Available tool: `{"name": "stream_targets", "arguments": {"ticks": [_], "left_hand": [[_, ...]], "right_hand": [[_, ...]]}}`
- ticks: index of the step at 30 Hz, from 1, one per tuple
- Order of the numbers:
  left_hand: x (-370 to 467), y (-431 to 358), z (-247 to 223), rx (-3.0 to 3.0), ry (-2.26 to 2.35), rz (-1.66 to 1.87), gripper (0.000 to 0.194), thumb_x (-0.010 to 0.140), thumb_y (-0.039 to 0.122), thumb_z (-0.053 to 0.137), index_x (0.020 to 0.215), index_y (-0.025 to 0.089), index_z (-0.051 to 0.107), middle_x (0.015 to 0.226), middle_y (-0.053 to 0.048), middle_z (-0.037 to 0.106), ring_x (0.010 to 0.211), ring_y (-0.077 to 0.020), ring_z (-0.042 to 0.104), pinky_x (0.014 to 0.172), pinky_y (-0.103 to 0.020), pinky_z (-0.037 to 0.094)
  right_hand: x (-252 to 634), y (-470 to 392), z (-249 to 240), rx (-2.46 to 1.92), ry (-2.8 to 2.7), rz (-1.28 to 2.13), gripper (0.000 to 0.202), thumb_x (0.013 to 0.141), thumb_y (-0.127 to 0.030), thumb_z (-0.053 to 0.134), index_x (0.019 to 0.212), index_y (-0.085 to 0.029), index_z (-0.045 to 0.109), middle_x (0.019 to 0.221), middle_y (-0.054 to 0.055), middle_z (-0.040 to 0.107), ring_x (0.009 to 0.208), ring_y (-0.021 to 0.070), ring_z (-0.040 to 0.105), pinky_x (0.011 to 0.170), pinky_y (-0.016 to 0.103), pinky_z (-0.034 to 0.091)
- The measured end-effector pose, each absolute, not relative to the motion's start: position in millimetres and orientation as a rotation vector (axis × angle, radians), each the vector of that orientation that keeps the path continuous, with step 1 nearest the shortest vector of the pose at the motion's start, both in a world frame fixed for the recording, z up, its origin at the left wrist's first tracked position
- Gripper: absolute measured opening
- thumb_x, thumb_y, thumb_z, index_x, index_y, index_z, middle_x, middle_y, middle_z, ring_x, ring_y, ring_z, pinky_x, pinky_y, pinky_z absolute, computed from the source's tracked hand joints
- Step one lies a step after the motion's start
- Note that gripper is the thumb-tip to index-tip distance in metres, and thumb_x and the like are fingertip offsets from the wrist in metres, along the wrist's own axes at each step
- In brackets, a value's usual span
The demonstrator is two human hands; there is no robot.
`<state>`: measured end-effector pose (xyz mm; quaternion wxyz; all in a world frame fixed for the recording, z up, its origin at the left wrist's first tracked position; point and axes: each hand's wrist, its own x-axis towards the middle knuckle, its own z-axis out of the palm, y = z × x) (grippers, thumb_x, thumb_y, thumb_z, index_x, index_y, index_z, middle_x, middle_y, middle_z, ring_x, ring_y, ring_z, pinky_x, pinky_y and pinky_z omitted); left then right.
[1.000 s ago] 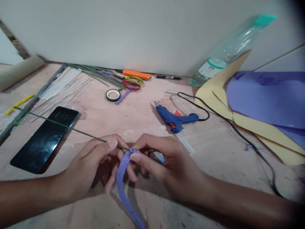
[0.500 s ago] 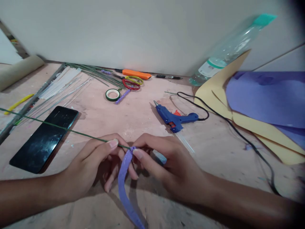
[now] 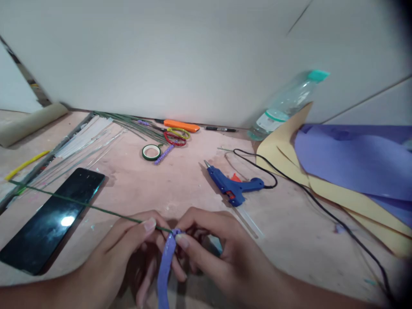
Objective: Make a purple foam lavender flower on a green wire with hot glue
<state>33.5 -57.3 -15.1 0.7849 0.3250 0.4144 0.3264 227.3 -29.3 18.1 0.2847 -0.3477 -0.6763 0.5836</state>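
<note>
My left hand (image 3: 128, 244) pinches a long green wire stem (image 3: 96, 207) between thumb and forefinger. From there the stem runs up to the left, over the phone. At its right end a purple paper strip (image 3: 165, 269) is wound around the tip, and the loose part hangs down toward me. My right hand (image 3: 214, 249) is closed, with thumb and forefinger pressed on the wound purple tip (image 3: 175, 232). Something pale blue (image 3: 215, 244) shows partly under the right fingers; I cannot make out what it is.
A black phone (image 3: 53, 221) lies at left. Beyond my hands are green tape (image 3: 151, 152), scissors (image 3: 175, 136), an orange cutter (image 3: 182, 125) and a pen (image 3: 220, 129). A blue glue gun (image 3: 234, 184) with its black cord, yellow and purple sheets (image 3: 350, 163) and a bottle (image 3: 280, 111) occupy the right.
The view has tilted up, so the table things and both hands appear lower. My hands keep the same grip on the stem and wound tip.
</note>
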Motion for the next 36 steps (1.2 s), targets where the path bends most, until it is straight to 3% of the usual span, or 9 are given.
{"name": "stream_targets", "arguments": {"ticks": [4,9,15,21,26,32,36], "left_hand": [[30.6,-59.4,-23.4,0.761,0.902,0.683,0.062,0.092,0.073,0.055,0.084,0.015,0.074,0.071,-0.007,0.072,0.045,-0.0097,0.049,0.044,-0.020,0.041],[21.9,-65.9,-33.2,0.826,0.932,0.751,0.050,0.100,0.061,0.053,0.091,0.017,0.075,0.083,-0.010,0.072,0.069,-0.0175,0.063,0.063,-0.025,0.051],[21.4,-58.9,-21.7,0.969,1.034,0.672,0.054,0.104,0.060,0.046,0.096,0.016,0.075,0.090,-0.010,0.072,0.056,-0.0122,0.057,0.051,-0.022,0.044],[24.2,-49.1,-15.5,0.997,1.029,0.758,0.050,0.103,0.058,0.049,0.095,0.015,0.073,0.065,-0.001,0.061,0.046,-0.0100,0.051,0.043,-0.019,0.039],[22.1,-45.8,-17.5,1.045,0.983,0.777,0.045,0.105,0.051,0.048,0.096,0.016,0.074,0.091,-0.007,0.071,0.050,-0.0078,0.053,0.044,-0.020,0.038],[22.0,-45.8,-12.4,1.140,1.004,0.726,0.050,0.105,0.053,0.044,0.095,0.015,0.075,0.070,-0.004,0.065,0.049,-0.0107,0.052,0.044,-0.021,0.037],[19.4,-46.1,-13.1,1.175,1.017,0.720,0.050,0.105,0.048,0.042,0.089,0.014,0.076,0.077,-0.006,0.068,0.048,-0.0097,0.052,0.044,-0.021,0.037]], "right_hand": [[227.1,-27.0,11.9,-1.015,-1.692,1.694,0.022,0.099,-0.034,0.060,0.085,-0.017,0.061,0.065,0.000,0.064,0.057,0.0098,0.054,0.054,0.020,0.043],[225.8,-24.7,9.4,-1.199,-1.616,1.786,0.016,0.090,-0.026,0.066,0.080,-0.018,0.057,0.064,0.000,0.067,0.053,0.0098,0.052,0.052,0.021,0.040],[226.4,-14.3,4.6,-1.121,-1.619,1.812,0.013,0.088,-0.025,0.068,0.083,-0.018,0.058,0.066,0.000,0.067,0.057,0.0098,0.055,0.057,0.021,0.044],[232.2,-10.4,-3.9,-1.008,-1.751,1.696,0.022,0.087,-0.033,0.070,0.097,-0.015,0.062,0.077,0.002,0.066,0.062,0.0110,0.054,0.056,0.022,0.041],[231.1,-11.3,-7.3,-0.867,-1.675,1.746,0.027,0.100,-0.041,0.059,0.095,-0.015,0.062,0.075,0.001,0.064,0.064,0.0110,0.055,0.056,0.021,0.043],[227.2,-14.8,-9.7,-0.884,-1.718,1.568,0.023,0.102,-0.034,0.057,0.087,-0.017,0.060,0.068,-0.001,0.063,0.057,0.0090,0.052,0.053,0.020,0.042],[225.4,-20.4,-10.4,-0.940,-1.764,1.475,0.020,0.101,-0.035,0.057,0.091,-0.018,0.058,0.068,-0.001,0.064,0.055,0.0094,0.052,0.051,0.020,0.042]]}}
